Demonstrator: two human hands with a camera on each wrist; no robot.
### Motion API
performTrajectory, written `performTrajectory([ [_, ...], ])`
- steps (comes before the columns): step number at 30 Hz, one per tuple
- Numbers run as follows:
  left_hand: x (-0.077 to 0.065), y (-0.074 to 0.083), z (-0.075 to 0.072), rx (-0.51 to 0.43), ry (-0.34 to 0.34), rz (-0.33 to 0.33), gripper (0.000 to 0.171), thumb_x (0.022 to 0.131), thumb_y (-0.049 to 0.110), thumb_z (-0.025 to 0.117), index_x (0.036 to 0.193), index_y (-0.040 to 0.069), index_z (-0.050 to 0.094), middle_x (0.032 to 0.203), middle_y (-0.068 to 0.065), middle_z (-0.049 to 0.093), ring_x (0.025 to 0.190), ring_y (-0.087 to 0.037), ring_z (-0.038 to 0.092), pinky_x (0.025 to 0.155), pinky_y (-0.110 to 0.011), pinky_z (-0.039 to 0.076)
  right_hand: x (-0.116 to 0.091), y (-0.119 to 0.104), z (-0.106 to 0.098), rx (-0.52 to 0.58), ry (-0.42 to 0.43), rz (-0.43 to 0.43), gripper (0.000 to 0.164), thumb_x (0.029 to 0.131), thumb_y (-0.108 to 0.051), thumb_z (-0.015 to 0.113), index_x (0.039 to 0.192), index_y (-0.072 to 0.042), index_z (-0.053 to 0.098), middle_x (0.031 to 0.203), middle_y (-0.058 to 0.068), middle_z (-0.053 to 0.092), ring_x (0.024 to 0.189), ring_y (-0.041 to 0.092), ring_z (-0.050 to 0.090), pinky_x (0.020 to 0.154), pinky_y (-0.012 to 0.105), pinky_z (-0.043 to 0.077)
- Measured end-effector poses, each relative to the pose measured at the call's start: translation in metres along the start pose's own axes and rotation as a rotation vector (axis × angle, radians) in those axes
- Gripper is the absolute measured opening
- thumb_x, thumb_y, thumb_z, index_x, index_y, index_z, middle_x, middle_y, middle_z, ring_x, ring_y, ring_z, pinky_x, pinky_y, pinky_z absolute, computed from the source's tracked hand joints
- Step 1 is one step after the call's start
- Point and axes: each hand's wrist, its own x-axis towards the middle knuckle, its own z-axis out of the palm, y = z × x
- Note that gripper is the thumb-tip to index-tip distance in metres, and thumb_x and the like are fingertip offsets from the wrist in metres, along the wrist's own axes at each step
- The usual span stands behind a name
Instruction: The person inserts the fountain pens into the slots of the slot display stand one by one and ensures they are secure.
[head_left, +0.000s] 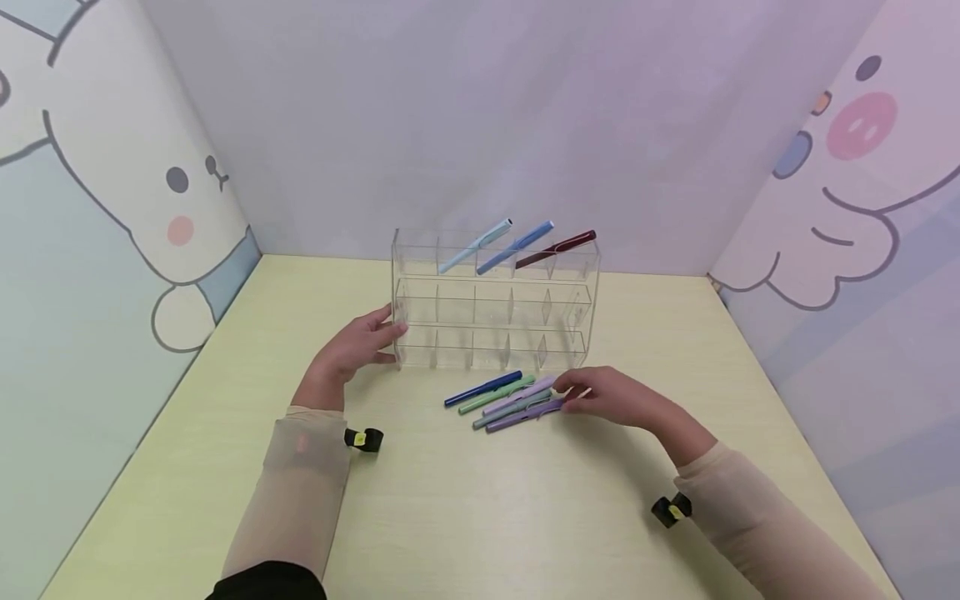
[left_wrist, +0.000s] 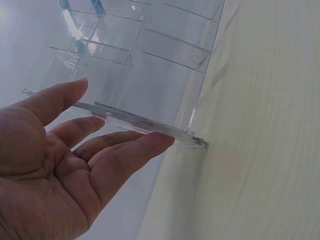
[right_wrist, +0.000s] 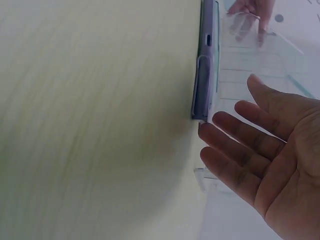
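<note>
A clear tiered pen stand [head_left: 491, 292] stands upright on the table. My left hand [head_left: 358, 346] holds its left side; in the left wrist view the hand [left_wrist: 75, 155] has the thumb over the panel's edge and fingertips against the outer face. My right hand [head_left: 618, 398] is at the right ends of several loose pens, its fingers loosely bent with nothing gripped. These include a dark blue pen [head_left: 482, 389], a light green pen [head_left: 495, 395] and a purple pen [head_left: 517, 416]. In the right wrist view, the fingertips are close beside a purple pen [right_wrist: 204, 85]; contact is unclear.
In the stand's top row lean a pale blue pen [head_left: 476, 245], a blue pen [head_left: 516, 248] and a dark red pen [head_left: 557, 248]. Behind the pale wooden table [head_left: 465, 517] rises a plain wall [head_left: 480, 117], with cartoon-printed panels at both sides.
</note>
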Motion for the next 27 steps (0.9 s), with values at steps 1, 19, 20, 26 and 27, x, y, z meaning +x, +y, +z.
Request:
performTrajectory([
  [1, 0.000, 0.000, 0.000, 0.002, 0.002, -0.003, 0.073, 0.099, 0.042, 0.056, 0.158, 0.029, 0.016, 0.158, -0.014, 0.031, 0.140, -0.037, 0.040, 0.104, -0.053, 0.046, 0.001, 0.000, 0.002, -0.027, -0.003, -0.004, 0.034, 0.094, -0.031, 0.068, 0.123, -0.014, 0.065, 0.117, 0.000, 0.068, 0.108, 0.016, 0.065, 0.086, 0.033, 0.055],
  [19, -0.013, 0.021, 0.005, -0.004, -0.011, -0.040, 0.069, 0.103, 0.031, 0.052, 0.159, 0.019, 0.013, 0.158, -0.018, 0.030, 0.141, -0.040, 0.037, 0.107, -0.055, 0.042, 0.019, -0.009, 0.025, -0.519, 0.068, -0.084, 0.022, 0.084, -0.027, 0.079, 0.099, -0.020, 0.065, 0.092, -0.009, 0.061, 0.079, 0.007, 0.053, 0.071, 0.030, 0.051],
  [20, -0.011, 0.018, 0.004, -0.004, -0.010, -0.041, 0.069, 0.103, 0.031, 0.052, 0.159, 0.020, 0.013, 0.158, -0.018, 0.029, 0.141, -0.040, 0.037, 0.107, -0.055, 0.042, 0.019, -0.009, 0.026, -0.537, 0.075, -0.092, 0.022, 0.084, -0.027, 0.079, 0.099, -0.020, 0.065, 0.092, -0.009, 0.061, 0.079, 0.007, 0.053, 0.070, 0.029, 0.051],
  [26, 0.000, 0.001, 0.001, -0.004, 0.004, -0.037, 0.071, 0.101, 0.039, 0.054, 0.159, 0.029, 0.013, 0.159, -0.015, 0.028, 0.139, -0.039, 0.041, 0.109, -0.056, 0.040, 0.018, -0.013, 0.028, -0.611, 0.108, -0.153, 0.021, 0.085, -0.025, 0.078, 0.098, -0.018, 0.063, 0.091, -0.006, 0.062, 0.079, 0.009, 0.055, 0.068, 0.030, 0.052],
  [27, 0.000, 0.000, 0.000, -0.002, 0.005, -0.035, 0.072, 0.101, 0.040, 0.054, 0.158, 0.029, 0.013, 0.159, -0.015, 0.029, 0.138, -0.039, 0.041, 0.109, -0.056, 0.040, 0.018, -0.013, 0.029, -0.616, 0.110, -0.161, 0.021, 0.085, -0.024, 0.078, 0.098, -0.017, 0.063, 0.092, -0.006, 0.063, 0.079, 0.010, 0.055, 0.068, 0.031, 0.053],
])
